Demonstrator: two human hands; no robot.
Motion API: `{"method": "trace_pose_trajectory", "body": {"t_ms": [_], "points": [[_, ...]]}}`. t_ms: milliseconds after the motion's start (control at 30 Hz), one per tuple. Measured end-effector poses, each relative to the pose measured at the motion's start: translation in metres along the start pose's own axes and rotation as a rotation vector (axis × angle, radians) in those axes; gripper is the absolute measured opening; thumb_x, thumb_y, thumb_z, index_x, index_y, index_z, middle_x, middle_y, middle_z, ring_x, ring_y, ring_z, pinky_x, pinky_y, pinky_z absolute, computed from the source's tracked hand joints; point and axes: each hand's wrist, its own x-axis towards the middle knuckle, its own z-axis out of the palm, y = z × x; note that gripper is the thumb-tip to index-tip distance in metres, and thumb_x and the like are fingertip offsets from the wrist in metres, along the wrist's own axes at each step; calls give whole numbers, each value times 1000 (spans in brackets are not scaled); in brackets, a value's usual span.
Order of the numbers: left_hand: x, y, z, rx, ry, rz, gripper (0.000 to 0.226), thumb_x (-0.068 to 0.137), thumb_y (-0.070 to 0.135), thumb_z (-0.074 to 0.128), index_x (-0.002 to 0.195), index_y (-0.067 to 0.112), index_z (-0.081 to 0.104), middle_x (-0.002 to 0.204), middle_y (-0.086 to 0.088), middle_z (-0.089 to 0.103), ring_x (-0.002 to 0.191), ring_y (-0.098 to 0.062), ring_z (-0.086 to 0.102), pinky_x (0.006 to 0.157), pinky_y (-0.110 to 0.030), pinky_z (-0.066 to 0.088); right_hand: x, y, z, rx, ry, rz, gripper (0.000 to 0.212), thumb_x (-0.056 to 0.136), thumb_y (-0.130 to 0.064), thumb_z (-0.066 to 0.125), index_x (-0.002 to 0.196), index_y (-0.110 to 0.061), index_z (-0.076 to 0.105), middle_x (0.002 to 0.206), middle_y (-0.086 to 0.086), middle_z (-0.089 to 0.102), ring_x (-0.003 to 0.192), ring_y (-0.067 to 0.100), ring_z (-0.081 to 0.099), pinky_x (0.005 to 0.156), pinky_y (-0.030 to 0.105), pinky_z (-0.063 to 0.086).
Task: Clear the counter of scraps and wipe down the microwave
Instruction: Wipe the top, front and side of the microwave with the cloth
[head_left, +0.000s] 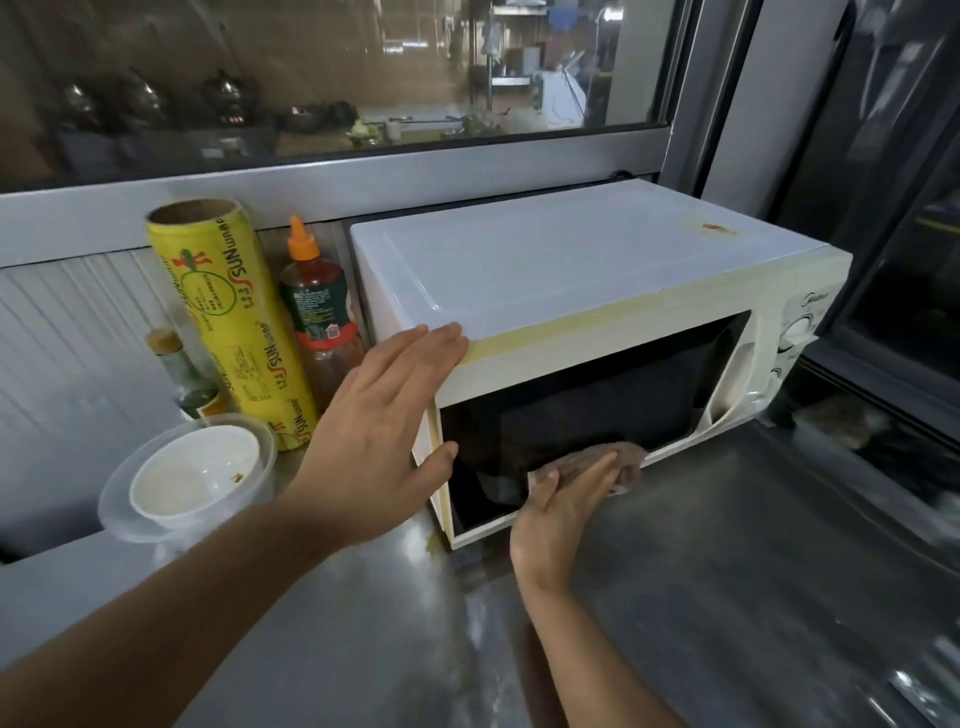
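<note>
At frame centre, the right hand (563, 501) presses a brown cloth (621, 460) with straight fingers against the lower door of the microwave (545, 270); unwiped glass stretches up-right. The left hand (384, 431), fingers extended, steadies the left corner.

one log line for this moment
step: wiping microwave door | left hand: braces corner | right hand: presses cloth on door

Head camera looks down, close over the microwave (571, 270) front.
</note>
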Motion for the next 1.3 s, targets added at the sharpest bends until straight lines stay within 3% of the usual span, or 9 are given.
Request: {"method": "trace_pose_trajectory", "body": {"t_ms": [67, 133, 233, 367, 467, 667, 933, 1100, 1300], "points": [[-1, -5, -5, -21, -35, 23, 74, 78, 38, 46, 146, 20, 24, 153, 3, 29, 142, -16, 22, 114, -38, 26, -7, -23, -2, 35, -22, -68, 64, 100, -19, 32, 149, -16, -9, 157, 2, -17, 140, 1, -12, 114, 11, -1], [-2, -13, -10, -24, -63, 52, 72, 81, 35, 46, 147, 22, 21, 155, 5, 24, 143, -13, 19, 115, -38, 25, -15, -53, 0, 128, -27, -164, 61, 97, -23, 29, 150, -21, -2, 157, -6, -15, 140, -5, -11, 112, 9, 0], [-4, -25, -15, 8, -106, 119, 73, 82, 36, 42, 149, 23, 17, 157, 5, 19, 145, -11, 16, 115, -40, 26, -22, -81, 6, 176, -22, -322, 66, 92, 0, 31, 150, -20, 8, 157, -10, -10, 137, -14, -7, 108, 3, 6], [-4, -30, -15, 30, -153, 138, 83, 77, 41, 44, 150, 27, 7, 158, 8, 11, 146, -9, 9, 115, -41, 25, -16, -56, 16, 29, 61, -504, 63, 95, -12, 30, 150, -24, 2, 157, -2, -8, 145, 6, -1, 115, 17, 13], [-4, -31, -14, 16, -160, 130, 88, 76, 35, 53, 149, 30, 5, 158, 9, 10, 146, -9, 9, 114, -45, 28, -20, -17, 21, -44, 44, -437, 63, 94, -24, 25, 149, -30, -5, 156, -2, -9, 145, 10, 0, 116, 21, 13], [-2, -31, -16, -1, -185, 118, 97, 73, 30, 65, 148, 31, 4, 158, 10, 10, 146, -9, 9, 111, -48, 32, -35, 2, 21, -63, 65, -268, 68, 97, -5, 35, 146, -27, -8, 158, 6, -7, 143, 8, 2, 114, 25, 17], [-1, -32, -19, 55, -219, 122, 114, 68, 15, 77, 146, 36, -3, 157, 14, 5, 146, -7, 6, 110, -45, 34, -55, -74, 22, 97, 66, -485, 61, 90, -1, 44, 146, -14, 22, 157, 11, 14, 144, 8, 11, 108, 5, 15], [-1, -36, -15, 73, -193, 149, 110, 68, 0, 69, 148, 32, 0, 158, 12, 7, 146, -8, 7, 111, -43, 34, -49, -73, 27, 89, 192, -595, 49, 82, 6, 57, 124, -13, 40, 142, 18, 30, 135, 8, 23, 109, 17, 22], [1, -44, -11, 92, -143, 217, 115, 58, -11, 63, 149, 28, 4, 157, 11, 10, 145, -10, 12, 106, -43, 41, -40, -68, 18, 88, 133, -722, 40, 80, 9, 62, 112, -11, 48, 128, 15, 33, 124, 12, 36, 104, 23, 35]]}}
